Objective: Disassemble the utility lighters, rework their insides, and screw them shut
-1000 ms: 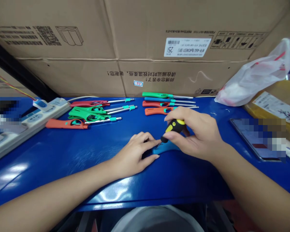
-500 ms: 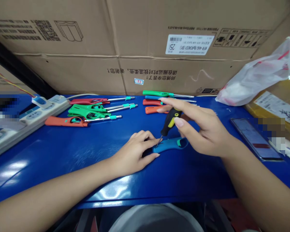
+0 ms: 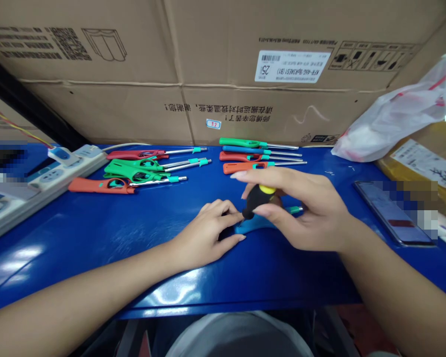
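Left hand (image 3: 211, 235): fingers bent, thumb and pointing finger pinching the left end of the blue lighter (image 3: 254, 224).
Blue lighter: on the table (image 3: 141, 218), just right of the frame's middle, partly hidden.
Right hand (image 3: 308, 213): wrapped around the screwdriver (image 3: 258, 198), thumb on one side, fingers on the other.
Good turning: line the screwdriver up with the screw, push down gently and turn slowly. I can't see if its tip sits in a screw.
Good holding: press the lighter flat so it can't spin, fingers away from the tip.
Screwdriver handle: fat, round, black and yellow, probably grippy.
Lighter body: smooth, curved, likely hard plastic.
Table top: blue, shiny, maybe slippery.
Orange lighter (image 3: 238, 168): upper middle, long plastic handle, thin shiny metal tube.
Box (image 3: 223, 64): brown cardboard with creases, across the top.
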Available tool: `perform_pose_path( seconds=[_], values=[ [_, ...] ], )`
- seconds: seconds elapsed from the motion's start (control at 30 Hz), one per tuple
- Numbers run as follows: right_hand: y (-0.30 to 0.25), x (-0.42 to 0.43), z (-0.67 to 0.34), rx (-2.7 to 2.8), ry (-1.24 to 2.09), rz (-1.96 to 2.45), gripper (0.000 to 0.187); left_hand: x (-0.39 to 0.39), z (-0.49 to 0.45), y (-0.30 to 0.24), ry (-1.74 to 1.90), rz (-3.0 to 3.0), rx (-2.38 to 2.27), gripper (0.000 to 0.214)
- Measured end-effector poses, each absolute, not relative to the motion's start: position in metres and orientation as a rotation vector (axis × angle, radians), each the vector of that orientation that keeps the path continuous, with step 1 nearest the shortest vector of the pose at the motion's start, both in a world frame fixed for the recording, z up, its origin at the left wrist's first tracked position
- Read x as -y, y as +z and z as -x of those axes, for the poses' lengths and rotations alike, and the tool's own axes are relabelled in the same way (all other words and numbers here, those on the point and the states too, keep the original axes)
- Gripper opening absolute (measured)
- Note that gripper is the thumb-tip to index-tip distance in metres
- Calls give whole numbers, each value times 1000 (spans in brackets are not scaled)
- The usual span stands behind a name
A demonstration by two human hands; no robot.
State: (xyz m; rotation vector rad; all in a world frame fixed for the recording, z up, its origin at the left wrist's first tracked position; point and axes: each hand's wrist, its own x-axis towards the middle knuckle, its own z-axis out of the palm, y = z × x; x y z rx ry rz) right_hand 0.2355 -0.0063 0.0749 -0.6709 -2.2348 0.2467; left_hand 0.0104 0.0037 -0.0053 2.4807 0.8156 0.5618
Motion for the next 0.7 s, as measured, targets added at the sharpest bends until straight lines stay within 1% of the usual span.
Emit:
perform_pose_path(
  seconds=[0.07,0.17,0.23,0.3,0.37,0.4,0.5,0.57,0.63,0.7],
  values=[
    [73,6,-233,2192,134,702,28,-4,-10,-6,575,-2482,-807,26],
    [71,5,-231,2151,63,744,27,-4,-10,-6,591,-2477,-803,28],
    [72,5,-232,2185,167,728,34,-4,-10,-6,579,-2472,-808,29],
    [72,5,-234,2212,347,689,44,-4,-10,-5,575,-2469,-810,30],
    [71,5,-234,2201,424,672,46,-3,-10,-5,579,-2475,-806,30],
    [70,5,-233,2191,390,676,44,-3,-10,-5,584,-2477,-806,29],
    [67,5,-228,2156,148,686,33,-3,-10,-5,598,-2473,-802,27],
    [66,6,-226,2125,77,670,28,-2,-10,-5,593,-2472,-807,27],
    [66,7,-227,2141,166,659,30,-2,-10,-5,571,-2483,-821,28],
    [67,8,-229,2177,338,645,39,-2,-11,-4,560,-2495,-832,28]
  ],
)
